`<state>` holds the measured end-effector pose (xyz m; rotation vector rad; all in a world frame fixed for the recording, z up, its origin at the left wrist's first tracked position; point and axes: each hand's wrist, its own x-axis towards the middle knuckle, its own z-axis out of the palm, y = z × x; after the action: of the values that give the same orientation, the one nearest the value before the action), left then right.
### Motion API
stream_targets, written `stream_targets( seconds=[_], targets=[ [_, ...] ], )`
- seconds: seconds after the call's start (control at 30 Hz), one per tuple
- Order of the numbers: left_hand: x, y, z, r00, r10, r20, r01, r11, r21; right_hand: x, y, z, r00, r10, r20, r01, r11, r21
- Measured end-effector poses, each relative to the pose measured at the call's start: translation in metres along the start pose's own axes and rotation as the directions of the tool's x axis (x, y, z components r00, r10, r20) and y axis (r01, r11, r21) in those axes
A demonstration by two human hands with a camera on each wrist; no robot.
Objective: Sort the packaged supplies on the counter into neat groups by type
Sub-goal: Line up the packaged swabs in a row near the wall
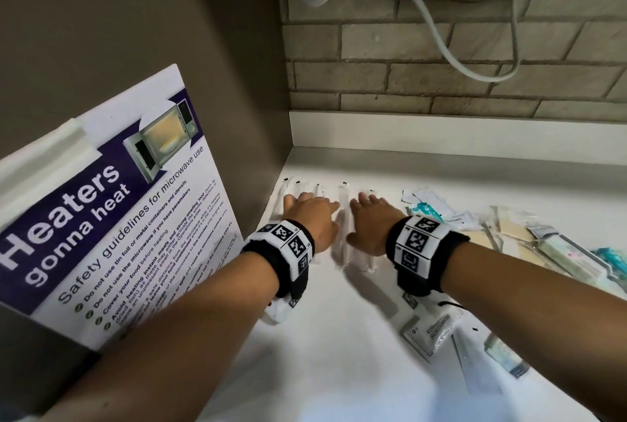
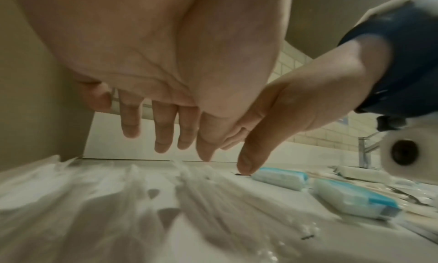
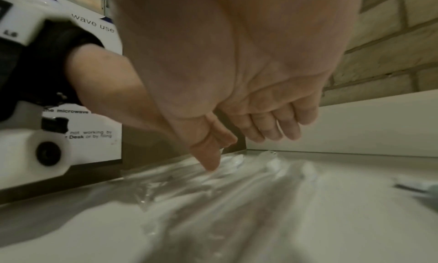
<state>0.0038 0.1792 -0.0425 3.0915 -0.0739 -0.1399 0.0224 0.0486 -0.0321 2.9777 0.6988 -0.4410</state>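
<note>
Apparently the long clear sleeves (image 1: 342,218) are being squared into one row: they lie side by side in the tabletop's (image 1: 339,336) left back corner, against the side panel, lengthways away from the person. Both hands sit flat over them, palms down. The left hand (image 1: 310,218) covers the sleeves nearest the panel, the right hand (image 1: 368,221) the ones beside it, with one sleeve showing in the gap between. Neither hand grasps anything; fingers are straight and slightly spread, reaching toward the back wall. In the wrist views the right thumb (image 3: 208,154) touches the plastic, while the left fingers (image 2: 163,132) seem to hover just above it; whether the palms press down cannot be told. My guess is that flat hands are used because the slippery sleeves slide together more easily than they lift.

Still unsorted, the rest lies to the right: blue-and-white packs (image 2: 355,197) just beside the sleeves, then a loose heap of packets (image 1: 543,245), and flat sachets (image 1: 431,330) nearer the person. A microwave poster (image 1: 112,218) hangs on the left.
</note>
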Motion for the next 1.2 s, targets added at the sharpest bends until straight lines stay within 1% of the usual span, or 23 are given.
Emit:
stream_targets(
  seconds=[0.1, 0.17, 0.23, 0.4, 0.6, 0.87, 1.2],
  targets=[
    [-0.002, 0.015, 0.007, 0.992, 0.092, 0.092, -0.094, 0.995, 0.025, -0.007, 0.015, 0.001, 0.994, 0.092, 0.058, -0.091, 0.996, -0.019],
    [-0.002, 0.023, 0.012, 0.983, 0.118, 0.139, -0.128, 0.99, 0.066, -0.01, 0.018, 0.004, 0.986, 0.109, 0.127, -0.107, 0.994, -0.021],
    [-0.001, 0.026, 0.015, 0.977, 0.125, 0.17, -0.144, 0.983, 0.11, -0.012, 0.017, 0.007, 0.979, 0.112, 0.17, -0.112, 0.994, -0.009],
    [-0.002, 0.023, 0.013, 0.98, 0.101, 0.173, -0.126, 0.982, 0.141, -0.01, 0.01, 0.007, 0.972, 0.104, 0.213, -0.117, 0.992, 0.049],
    [-0.004, 0.014, 0.008, 0.978, 0.073, 0.194, -0.1, 0.986, 0.133, -0.004, 0.007, 0.006, 0.979, 0.087, 0.183, -0.101, 0.992, 0.071],
    [-0.002, 0.015, 0.007, 0.981, 0.027, 0.19, -0.06, 0.984, 0.169, 0.0, 0.012, 0.007, 0.979, 0.068, 0.191, -0.087, 0.992, 0.094],
    [-0.002, 0.015, 0.007, 0.982, 0.044, 0.182, -0.072, 0.986, 0.152, 0.008, 0.015, 0.014, 0.978, 0.033, 0.207, -0.05, 0.996, 0.075]
  ],
)
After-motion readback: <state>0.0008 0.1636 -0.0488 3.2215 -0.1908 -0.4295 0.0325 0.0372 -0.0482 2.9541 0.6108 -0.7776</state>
